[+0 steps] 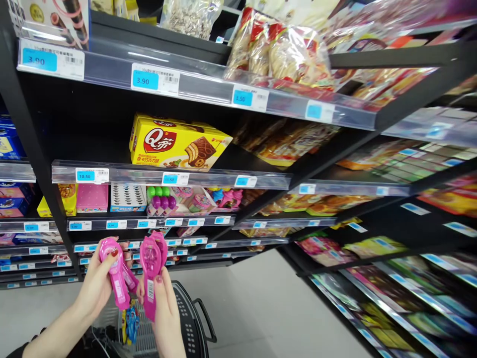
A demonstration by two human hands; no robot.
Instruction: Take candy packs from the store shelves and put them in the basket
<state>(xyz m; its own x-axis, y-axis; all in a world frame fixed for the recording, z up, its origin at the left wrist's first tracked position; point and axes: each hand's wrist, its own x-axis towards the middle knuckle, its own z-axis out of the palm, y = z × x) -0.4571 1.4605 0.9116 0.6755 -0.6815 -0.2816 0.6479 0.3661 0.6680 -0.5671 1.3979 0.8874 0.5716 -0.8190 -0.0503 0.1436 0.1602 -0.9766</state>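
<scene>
My left hand (97,283) is closed around a pink plastic toy (116,276), thumb on its round top. My right hand (166,311) grips a second pink toy (152,271) by its long handle, which bears a white barcode sticker. Both toys stand upright and close together in front of the lower shelves. Below the hands sits a dark shopping basket (188,323) with a blue and yellow packaged item (130,323) inside.
Black store shelves with blue price tags fill the view. A yellow snack box (179,143) sits on the middle shelf (167,176); small toys and candy (164,199) fill the shelf below. Bagged snacks (283,54) lie on top. A second shelf run extends right, above grey floor (268,308).
</scene>
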